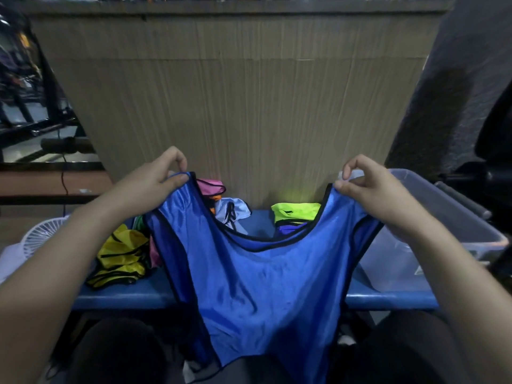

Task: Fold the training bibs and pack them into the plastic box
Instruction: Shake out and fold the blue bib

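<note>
The blue bench (124,296) runs left to right in front of me, backed by a tall corrugated cardboard sheet (235,106), and on its right end sits the clear plastic box (468,217), open-topped, hard and smooth-walled, closer to my right hand than my left. I hold the blue bib (257,286) up between me and the bench, its long axis hanging straight down from the shoulder straps toward my lap, so I judge the fold has to bring one strap across to the other. My left hand (149,187) pinches the left strap and my right hand (365,187) pinches the right strap, each between thumb and fingers. The fabric is thin, glossy and limp, edged in black binding, with a deep scooped neck. Behind it lie a crumpled yellow bib (122,256) at left and a neon-green bib (295,213) nearer the box.
</note>
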